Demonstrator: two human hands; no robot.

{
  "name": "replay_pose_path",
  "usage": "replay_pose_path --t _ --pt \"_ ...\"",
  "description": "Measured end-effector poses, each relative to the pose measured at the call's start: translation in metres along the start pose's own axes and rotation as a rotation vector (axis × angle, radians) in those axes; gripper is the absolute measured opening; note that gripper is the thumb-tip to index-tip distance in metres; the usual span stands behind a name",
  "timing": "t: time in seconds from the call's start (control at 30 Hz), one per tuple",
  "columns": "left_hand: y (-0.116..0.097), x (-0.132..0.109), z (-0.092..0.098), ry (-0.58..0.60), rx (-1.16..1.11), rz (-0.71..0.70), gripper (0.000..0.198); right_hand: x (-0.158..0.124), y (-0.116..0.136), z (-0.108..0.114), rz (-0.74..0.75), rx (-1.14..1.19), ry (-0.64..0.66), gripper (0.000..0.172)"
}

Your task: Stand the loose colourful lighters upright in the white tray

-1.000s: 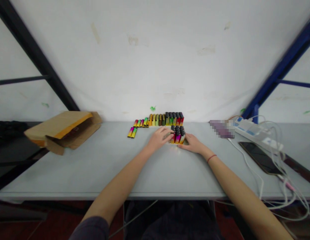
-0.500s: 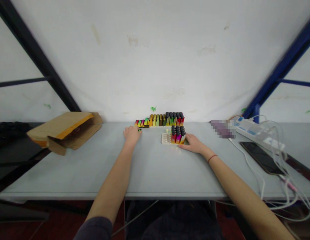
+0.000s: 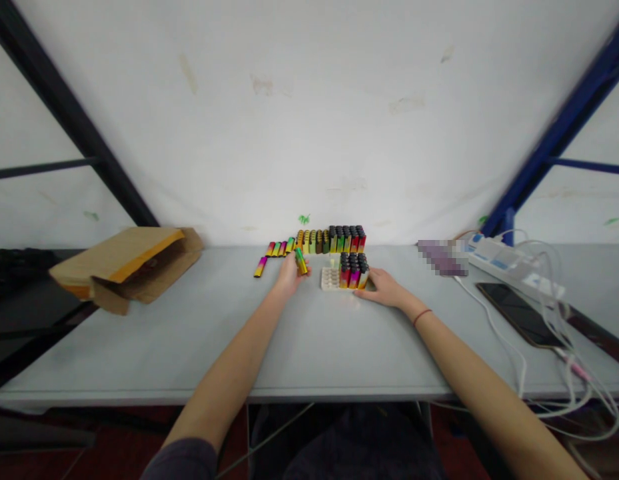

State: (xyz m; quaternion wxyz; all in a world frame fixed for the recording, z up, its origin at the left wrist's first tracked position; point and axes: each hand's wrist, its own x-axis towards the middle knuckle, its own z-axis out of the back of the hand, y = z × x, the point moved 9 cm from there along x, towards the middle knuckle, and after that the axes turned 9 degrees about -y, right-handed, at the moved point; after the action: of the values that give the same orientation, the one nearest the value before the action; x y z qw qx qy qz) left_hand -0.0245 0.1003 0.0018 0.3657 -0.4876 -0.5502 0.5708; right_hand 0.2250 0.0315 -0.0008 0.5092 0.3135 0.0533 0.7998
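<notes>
My left hand [image 3: 289, 275] is closed around a green-and-yellow lighter [image 3: 301, 261], lifted just over the table and left of the white tray [image 3: 330, 279]. Upright lighters [image 3: 354, 272] with dark tops fill the tray's right part; round empty holes show in its left part. My right hand [image 3: 385, 287] grips the tray's right end, thumb at the front, the other fingers partly hidden behind it. A purple-and-yellow lighter [image 3: 260, 267] lies alone left of my left hand. Behind that hand several loose lighters [image 3: 276, 249] lie side by side.
Upright dark-topped lighters [image 3: 347, 239] and a yellowish group [image 3: 313, 241] stand by the wall. An open cardboard box [image 3: 124, 263] lies at the left. On the right are a phone [image 3: 516, 313], a power strip [image 3: 519, 267] and tangled white cables [image 3: 494, 327].
My left hand has moved right, towards the tray, carrying the green-and-yellow lighter. The purple-and-yellow lighter now shows where that hand was. My right hand has stayed at the tray.
</notes>
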Motion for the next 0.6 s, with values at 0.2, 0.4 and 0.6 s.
replay_pose_path --t 0.2,0.4,0.6 --pt "0.011 -0.024 -0.033 0.207 -0.392 0.235 0.036 0.0 0.0 0.0 0.001 0.015 -0.002 0.053" --pt "0.008 -0.021 -0.03 0.185 -0.307 0.071 0.054 0.0 0.002 0.001 0.003 0.008 -0.014 0.052" --pt "0.01 -0.024 -0.023 0.064 -0.2 0.059 0.056 0.0 0.001 0.001 0.003 -0.003 -0.009 0.051"
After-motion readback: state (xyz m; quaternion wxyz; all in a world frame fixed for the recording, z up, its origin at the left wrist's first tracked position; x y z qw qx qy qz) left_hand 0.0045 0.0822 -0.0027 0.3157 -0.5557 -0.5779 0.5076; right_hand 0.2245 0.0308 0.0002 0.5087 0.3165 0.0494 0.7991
